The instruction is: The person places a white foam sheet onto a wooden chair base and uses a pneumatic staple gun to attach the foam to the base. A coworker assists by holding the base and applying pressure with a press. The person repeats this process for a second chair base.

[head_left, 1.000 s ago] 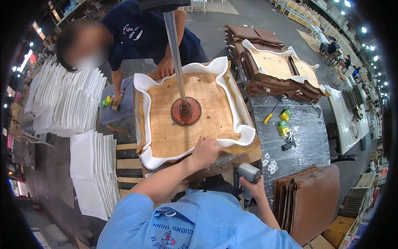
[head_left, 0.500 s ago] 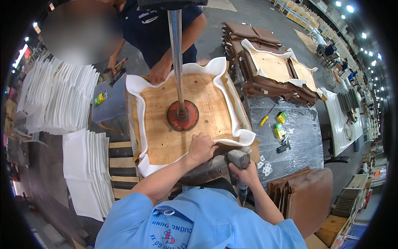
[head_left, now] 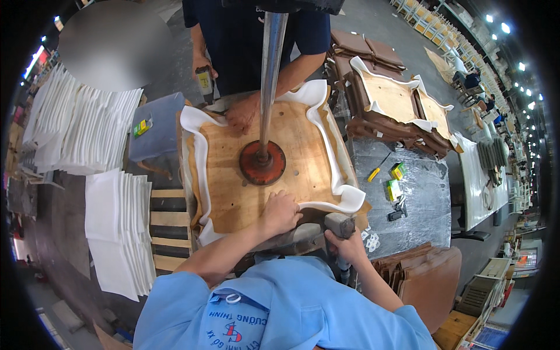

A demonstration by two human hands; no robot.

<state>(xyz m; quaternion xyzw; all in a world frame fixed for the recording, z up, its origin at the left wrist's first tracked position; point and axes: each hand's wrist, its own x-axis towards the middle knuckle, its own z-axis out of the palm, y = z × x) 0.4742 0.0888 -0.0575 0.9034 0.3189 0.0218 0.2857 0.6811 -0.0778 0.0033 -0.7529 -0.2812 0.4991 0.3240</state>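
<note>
An upside-down seat panel (head_left: 227, 192) of bare plywood lies in front of me, edged with white padding (head_left: 201, 169) and brown cover material. A round red press foot (head_left: 262, 163) on a metal rod bears down on its middle. My left hand (head_left: 280, 213) is closed at the near edge, fingers curled over the cover and padding there; the fingertips are partly hidden. In my right hand (head_left: 347, 245) is a grey staple gun (head_left: 340, 225), its nose by the panel's near right corner. Across from me, a co-worker's hand (head_left: 244, 114) rests on the far edge.
The co-worker's other hand holds a second staple gun (head_left: 204, 81) at the far left corner. White padding sheets (head_left: 116, 227) are stacked left. On the right table (head_left: 420, 204) lie a yellow screwdriver (head_left: 375, 173) and small boxes. Brown covers (head_left: 431, 274) stand near right; finished-looking seats (head_left: 373, 125) are piled behind.
The co-worker has brought a staple gun up to the panel's far left corner and moved the other hand inward along the edge. My hands stay nearly in place; the view has shifted slightly.
</note>
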